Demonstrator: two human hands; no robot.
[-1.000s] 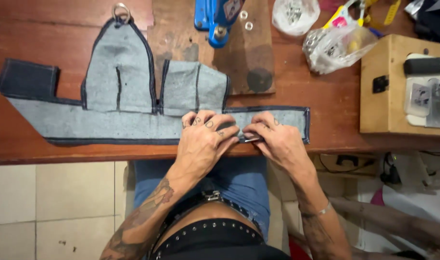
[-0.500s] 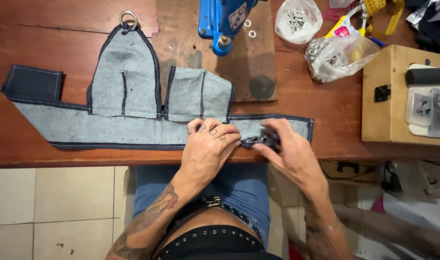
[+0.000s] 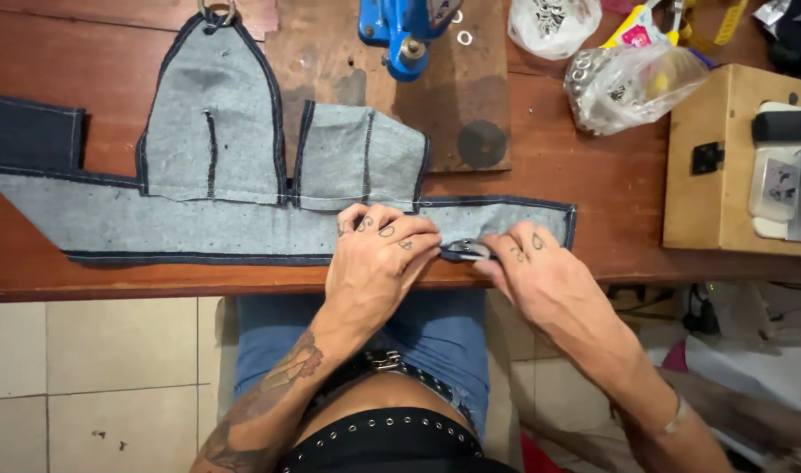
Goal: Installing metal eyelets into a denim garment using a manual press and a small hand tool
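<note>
Fingers (image 3: 391, 238) of the left hand (image 3: 374, 267): curled and pressed flat on the lower band of the denim piece (image 3: 216, 158), at the near table edge. Right hand (image 3: 540, 267): fingers closed around a small dark metal tool (image 3: 464, 251), its tip set on the band between the two hands; whether it is a punch or a clip cannot be told. Denim piece: lies flat, inside up, on the wooden table (image 3: 593, 184), two cup-shaped panels already stitched to the long band, dark edging all round, a metal ring (image 3: 215, 10) at the top point; work on the band's right end appears unfinished. Beyond: blue hand press (image 3: 400, 31) on a board. Packages: two clear plastic bags of metal rings (image 3: 628, 79), far right; a yellow-and-pink carded pack behind them. Wooden box (image 3: 724, 166), right edge.
</note>
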